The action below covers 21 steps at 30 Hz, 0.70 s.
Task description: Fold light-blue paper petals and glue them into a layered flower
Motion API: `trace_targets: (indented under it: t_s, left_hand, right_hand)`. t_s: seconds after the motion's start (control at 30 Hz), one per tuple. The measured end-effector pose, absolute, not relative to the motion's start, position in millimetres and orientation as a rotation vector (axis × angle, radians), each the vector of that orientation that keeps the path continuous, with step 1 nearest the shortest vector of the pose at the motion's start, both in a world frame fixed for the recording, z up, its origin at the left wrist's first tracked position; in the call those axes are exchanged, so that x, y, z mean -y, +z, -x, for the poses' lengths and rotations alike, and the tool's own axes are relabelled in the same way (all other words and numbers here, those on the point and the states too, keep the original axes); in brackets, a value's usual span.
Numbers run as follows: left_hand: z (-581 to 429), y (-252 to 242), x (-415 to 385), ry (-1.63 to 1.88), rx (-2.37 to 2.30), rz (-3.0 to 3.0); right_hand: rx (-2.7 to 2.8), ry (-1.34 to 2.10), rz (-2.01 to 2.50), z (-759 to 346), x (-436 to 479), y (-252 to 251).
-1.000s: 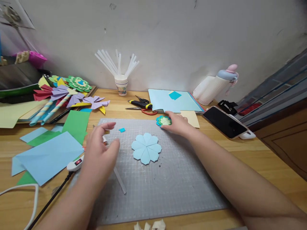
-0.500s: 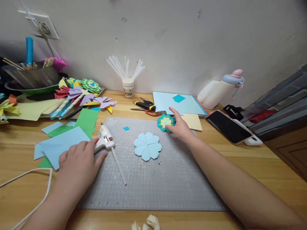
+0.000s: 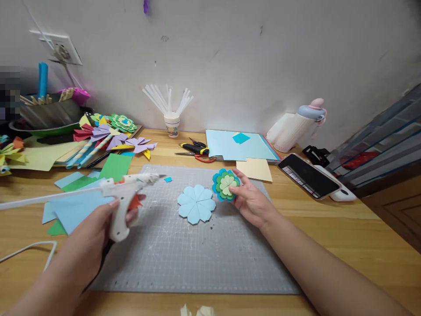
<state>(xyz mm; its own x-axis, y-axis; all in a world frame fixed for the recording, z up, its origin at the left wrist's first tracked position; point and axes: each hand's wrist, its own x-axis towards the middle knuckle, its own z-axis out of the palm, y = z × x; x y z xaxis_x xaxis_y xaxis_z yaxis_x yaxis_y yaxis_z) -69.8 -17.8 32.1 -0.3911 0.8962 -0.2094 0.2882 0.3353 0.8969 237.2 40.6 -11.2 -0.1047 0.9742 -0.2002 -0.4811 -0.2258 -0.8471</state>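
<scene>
My left hand (image 3: pixel 105 219) is wrapped round the handle of a white hot glue gun (image 3: pixel 122 193), its nozzle pointing right and a long glue stick trailing out of its back to the left. Between the thumb and fingers of my right hand (image 3: pixel 252 199) is a layered paper flower (image 3: pixel 226 185), blue outside, green within and pale green at the centre, lifted off the mat. A larger light blue paper flower (image 3: pixel 196 204) lies flat on the grey cutting mat (image 3: pixel 197 263), just left of my right hand. Close to the gun's nozzle rests a small blue paper scrap (image 3: pixel 168 180).
Blue and green paper sheets (image 3: pixel 115 166) lie at left, below finished paper flowers (image 3: pixel 122 123). Behind the mat stand a paper cup (image 3: pixel 172 125) of glue sticks, scissors (image 3: pixel 197 143) and a light blue paper stack (image 3: pixel 226 145). A phone (image 3: pixel 307 175) and a bottle (image 3: pixel 297 127) are at right.
My left hand has gripped the glue gun and raised it from the mat, turning its nozzle to the right. My right hand has picked up the layered flower and brought it nearer.
</scene>
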Motion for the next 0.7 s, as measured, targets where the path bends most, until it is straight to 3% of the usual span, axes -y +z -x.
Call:
trace_targets:
  t_s: [0.1,0.2,0.7]
  left_hand:
    - [51.5,31.7,21.4,0.796,-1.617,-1.002]
    - [40.5,23.2,18.6,0.577,-1.767,-1.111]
    - [27.2,9.7,6.4,0.337,-1.914,-1.528]
  right_hand:
    - [0.667,1.649,0.932,-239.7,-44.7,-15.8]
    - [0.598,1.661,0.930,-240.1,-48.7,-20.3]
    - [0.486,1.708,0.912,-241.4,-53.8,-24.5]
